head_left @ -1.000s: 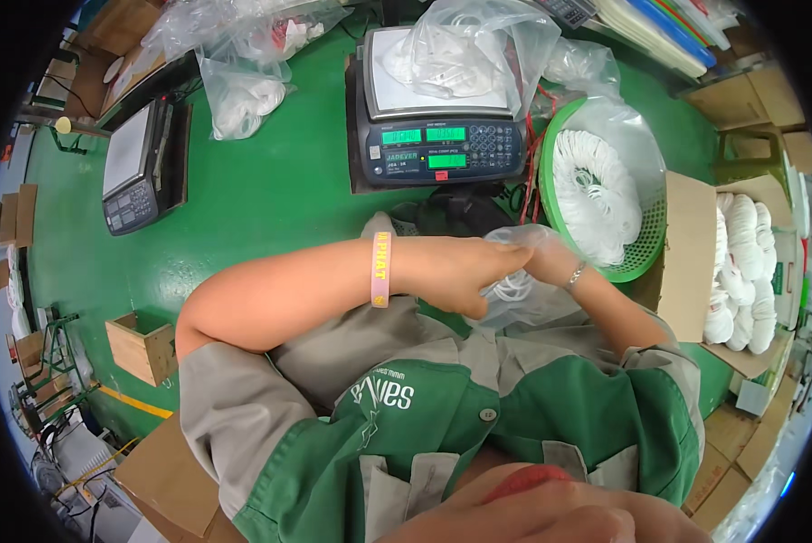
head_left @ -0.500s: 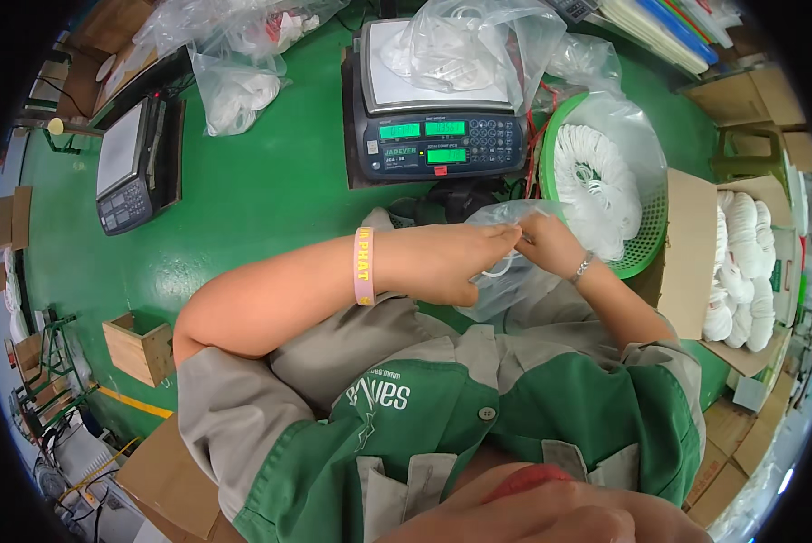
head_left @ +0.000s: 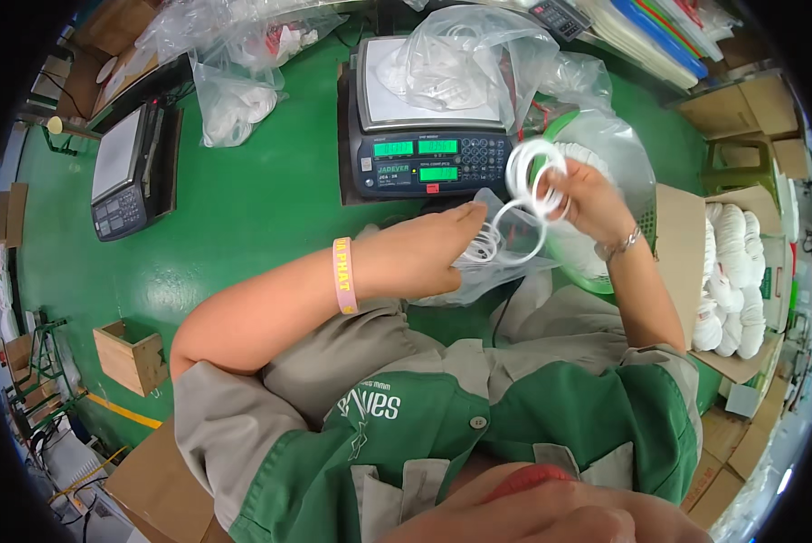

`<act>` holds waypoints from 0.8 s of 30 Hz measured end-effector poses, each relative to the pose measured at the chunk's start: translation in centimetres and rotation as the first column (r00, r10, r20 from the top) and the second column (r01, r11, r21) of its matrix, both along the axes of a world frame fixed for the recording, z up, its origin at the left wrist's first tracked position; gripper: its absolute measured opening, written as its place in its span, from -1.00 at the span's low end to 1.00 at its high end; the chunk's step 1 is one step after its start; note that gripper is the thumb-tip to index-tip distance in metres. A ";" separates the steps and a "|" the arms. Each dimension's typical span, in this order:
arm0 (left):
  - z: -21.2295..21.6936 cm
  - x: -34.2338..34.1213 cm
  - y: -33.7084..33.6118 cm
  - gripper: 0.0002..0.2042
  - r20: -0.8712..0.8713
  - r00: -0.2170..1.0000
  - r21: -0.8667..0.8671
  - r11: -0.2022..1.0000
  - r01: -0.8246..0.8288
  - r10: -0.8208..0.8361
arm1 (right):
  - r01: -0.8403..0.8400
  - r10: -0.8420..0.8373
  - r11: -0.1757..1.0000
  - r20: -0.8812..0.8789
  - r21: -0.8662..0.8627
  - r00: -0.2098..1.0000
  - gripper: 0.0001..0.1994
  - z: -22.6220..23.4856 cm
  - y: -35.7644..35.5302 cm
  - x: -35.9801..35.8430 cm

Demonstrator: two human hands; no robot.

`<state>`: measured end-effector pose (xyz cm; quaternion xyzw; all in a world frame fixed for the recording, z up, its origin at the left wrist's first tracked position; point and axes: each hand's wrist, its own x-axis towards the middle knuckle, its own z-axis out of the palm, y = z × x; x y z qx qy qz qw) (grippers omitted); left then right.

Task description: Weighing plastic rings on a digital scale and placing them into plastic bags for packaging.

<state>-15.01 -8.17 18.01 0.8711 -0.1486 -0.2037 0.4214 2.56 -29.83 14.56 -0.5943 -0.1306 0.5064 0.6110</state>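
Observation:
My right hand (head_left: 594, 206) is raised in front of the green basket, its fingers closed on a bunch of thin white rings (head_left: 525, 174). One loop hangs down from the bunch toward more white rings (head_left: 481, 244) beside my left hand. My left hand (head_left: 424, 249), with a pink wristband, is closed at the mouth of a clear plastic bag (head_left: 451, 288). Its fingertips are partly hidden behind the hand, and the rings next to it appear to lie in or against the bag.
Ahead stands a counting scale (head_left: 433, 163) bearing a clear bag of white rings (head_left: 446, 77). At right are a green basket (head_left: 645, 213) of white rings and a carton (head_left: 682, 262) with white bundles. A second scale (head_left: 121, 172) and a wooden box (head_left: 132, 357) are at left.
My right hand has moved up and right, away from my left hand, drawing white rings out into view. My left hand has shifted slightly left, with the bag beneath it.

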 end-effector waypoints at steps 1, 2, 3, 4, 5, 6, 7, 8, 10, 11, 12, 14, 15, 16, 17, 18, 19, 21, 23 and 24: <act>-0.1 0.0 -0.1 -0.34 0.015 1.000 -0.008 1.000 0.015 -0.015 | 0.091 -0.088 0.991 -0.036 0.101 0.995 -0.84 -0.2 0.5 1.5; -0.3 -0.2 -0.1 -0.34 0.023 1.000 -0.012 1.000 0.022 -0.022 | 0.196 -0.193 0.974 -0.034 0.113 0.981 -0.82 0.0 2.2 2.4; -0.4 -0.2 -0.1 -0.34 0.037 0.999 -0.016 0.999 0.035 -0.034 | 0.247 -0.242 0.963 -0.059 0.110 0.968 -0.82 -0.6 3.1 4.2; -0.7 -0.3 -0.2 -0.35 0.068 0.996 -0.019 0.998 0.056 -0.055 | 0.323 -0.321 0.937 -0.043 0.135 0.946 -0.81 -1.9 4.9 5.9; -0.6 -0.3 -0.2 -0.35 0.063 0.995 -0.015 0.997 0.075 -0.074 | 0.402 -0.400 0.906 -0.042 0.135 0.916 -0.81 -2.4 6.9 7.3; -0.4 0.0 -0.4 -0.35 0.065 0.992 -0.013 0.994 0.106 -0.105 | 0.501 -0.498 0.850 -0.057 0.164 0.865 -0.81 -3.5 8.7 9.5; -0.3 0.3 -0.6 -0.35 0.060 0.989 -0.009 0.991 0.134 -0.133 | 0.477 -0.477 0.858 -0.049 0.191 0.878 -0.79 -4.5 10.5 12.1; -0.4 0.5 -0.6 -0.34 0.059 0.987 -0.018 0.988 0.152 -0.150 | 0.455 -0.457 0.864 -0.042 0.215 0.888 -0.76 -5.0 12.1 14.2; -0.6 0.8 -0.5 -0.33 0.038 0.983 -0.032 0.983 0.182 -0.181 | 0.510 -0.510 0.859 0.119 0.033 0.852 -0.78 -5.6 15.3 16.3; -0.8 0.4 -0.4 -0.33 0.020 0.982 -0.043 0.981 0.189 -0.188 | 0.533 -0.513 0.844 0.197 -0.063 0.836 -0.78 -5.7 16.4 15.9; -0.9 0.0 -0.2 -0.32 0.037 0.982 -0.066 0.980 0.187 -0.185 | 0.481 -0.388 0.873 0.480 -0.083 0.787 -0.80 -5.6 16.3 15.6; -0.8 -0.7 0.4 -0.32 0.030 0.967 -0.091 0.963 0.254 -0.252 | 0.397 -0.029 0.899 0.881 -0.183 0.472 -0.82 -5.6 14.6 14.3; -0.6 -1.1 0.6 -0.32 0.030 0.960 -0.108 0.954 0.280 -0.278 | 0.346 -0.087 0.932 0.859 -0.109 0.505 -0.84 -5.9 13.5 12.3; 0.1 -1.4 0.6 -0.33 -0.018 0.957 -0.111 0.951 0.287 -0.291 | 0.298 -0.142 0.954 0.831 -0.030 0.539 -0.85 -5.9 12.0 9.6; 0.3 -1.5 0.7 -0.34 -0.024 0.945 -0.117 0.939 0.323 -0.327 | 0.252 -0.194 0.966 0.795 0.053 0.575 -0.86 -5.9 10.8 7.4; 0.5 -1.6 0.5 -0.35 -0.027 0.929 -0.122 0.923 0.364 -0.370 | 0.173 -0.069 0.983 0.777 -0.053 0.626 -0.85 -7.0 9.3 6.0; 0.4 -1.6 0.3 -0.36 -0.026 0.907 -0.129 0.901 0.413 -0.420 | 0.097 0.053 0.983 0.745 -0.157 0.665 -0.84 -8.9 7.5 5.2; -0.3 -1.8 -0.1 -0.43 0.033 0.883 -0.124 0.874 0.469 -0.469 | -0.048 0.325 0.940 0.846 -0.337 0.423 -0.86 -13.4 5.3 4.7; 0.3 -1.3 -0.4 -0.47 -0.019 0.842 -0.096 0.840 0.535 -0.539 | 0.008 0.475 0.865 0.823 -0.502 0.312 -0.86 -18.5 3.0 4.8; 0.3 -1.2 -0.3 -0.48 -0.028 0.845 -0.088 0.844 0.529 -0.533 | 0.034 0.548 0.818 0.797 -0.574 0.255 -0.85 -19.3 2.9 4.6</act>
